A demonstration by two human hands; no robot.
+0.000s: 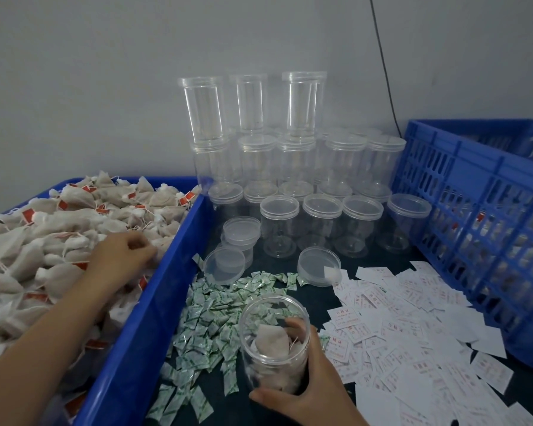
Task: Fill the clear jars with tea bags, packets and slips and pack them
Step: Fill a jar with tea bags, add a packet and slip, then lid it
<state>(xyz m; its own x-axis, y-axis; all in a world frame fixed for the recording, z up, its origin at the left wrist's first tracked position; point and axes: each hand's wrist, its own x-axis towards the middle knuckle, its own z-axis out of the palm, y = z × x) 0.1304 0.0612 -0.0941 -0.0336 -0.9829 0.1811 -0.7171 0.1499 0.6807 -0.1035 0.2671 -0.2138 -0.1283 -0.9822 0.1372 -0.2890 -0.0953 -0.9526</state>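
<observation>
Right hand (314, 385) wraps the side of the probably light, slick jar (268, 318) at six o'clock; left hand (120, 256) curls into soft tea bags (59, 229) at nine, hold unclear

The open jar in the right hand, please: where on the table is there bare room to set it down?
Bare table shows between the green packets and white slips, just behind the jar. A narrower strip lies between the lidded jars and the slips. Elsewhere is crowded.

Soft, even, cool light fills the scene, casting faint shadows; the jars (294, 162) show mild glare, and wide-angle distortion bends the softly blurred edges.
</observation>
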